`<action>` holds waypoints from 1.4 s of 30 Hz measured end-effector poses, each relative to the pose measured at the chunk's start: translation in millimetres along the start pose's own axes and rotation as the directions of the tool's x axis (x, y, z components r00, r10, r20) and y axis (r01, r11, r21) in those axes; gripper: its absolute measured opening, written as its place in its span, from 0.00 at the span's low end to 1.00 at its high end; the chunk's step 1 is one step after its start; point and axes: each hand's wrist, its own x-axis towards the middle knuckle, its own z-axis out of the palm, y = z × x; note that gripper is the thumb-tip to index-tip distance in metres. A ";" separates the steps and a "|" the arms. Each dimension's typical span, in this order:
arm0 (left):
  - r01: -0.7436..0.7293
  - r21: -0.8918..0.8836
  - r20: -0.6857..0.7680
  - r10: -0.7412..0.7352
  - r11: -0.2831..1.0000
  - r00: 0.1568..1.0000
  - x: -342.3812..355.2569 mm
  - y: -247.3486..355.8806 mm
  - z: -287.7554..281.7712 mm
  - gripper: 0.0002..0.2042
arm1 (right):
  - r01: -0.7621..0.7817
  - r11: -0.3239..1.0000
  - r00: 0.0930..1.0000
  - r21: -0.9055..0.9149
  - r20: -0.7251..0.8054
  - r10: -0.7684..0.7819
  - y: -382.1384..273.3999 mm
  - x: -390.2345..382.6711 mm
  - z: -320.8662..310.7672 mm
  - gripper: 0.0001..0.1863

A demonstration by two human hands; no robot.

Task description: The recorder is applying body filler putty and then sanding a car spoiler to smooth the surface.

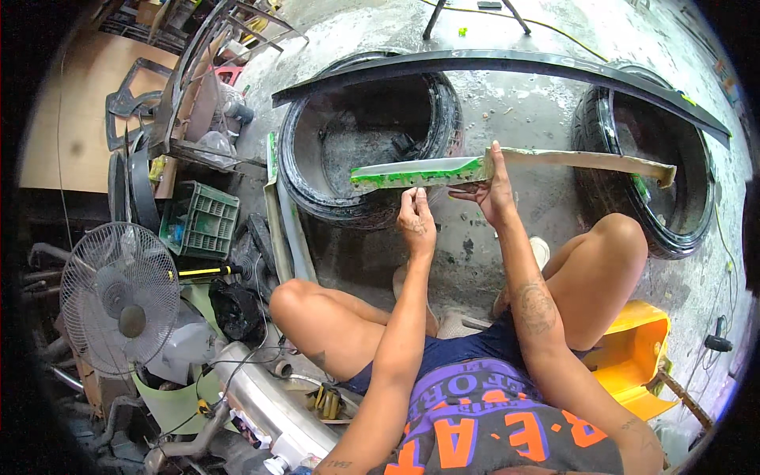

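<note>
A long narrow strip-shaped panel point(427, 169) spans the space in front of me. Its left part is white and bright green with dark specks, and its right part is dull beige with a ragged end. My right hand point(495, 191) grips it near the middle, one finger upright across its face and others beneath. My left hand point(416, 222) is just under the green lower edge, fingertips pinched together; whether something small is between them is hidden. Beyond the panel, a long black curved trim piece point(507, 60) lies across two tires, a left tire point(293, 158) and a right tire point(594, 150).
At left stand a fan point(119, 297), a green crate point(202, 220) and a silver muffler point(277, 412) among cables and loose parts. A yellow plastic container point(633, 356) is by my right leg. A black hammer-like tool point(718, 342) lies farther right on the concrete floor point(507, 269).
</note>
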 end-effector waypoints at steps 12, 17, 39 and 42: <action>-0.032 0.003 -0.012 0.032 0.999 0.999 7.4 0.8 -1.7 0.15 | -0.006 1.000 1.000 0.017 -0.001 0.006 -3.1 -0.9 2.6 0.48; -0.004 0.033 0.050 0.003 0.999 0.999 5.2 14.9 -2.2 0.17 | -0.010 0.999 1.000 -0.039 -0.001 0.010 -3.3 -2.2 -3.9 0.51; -0.073 0.038 0.073 0.070 0.997 0.995 13.4 10.1 -8.9 0.14 | -0.024 1.000 1.000 -0.017 0.014 0.024 -1.9 -0.7 0.7 0.48; -0.083 0.023 0.103 0.080 0.996 0.991 16.2 9.7 -10.2 0.13 | -0.025 1.000 1.000 -0.017 0.010 0.026 -1.7 0.5 -2.2 0.48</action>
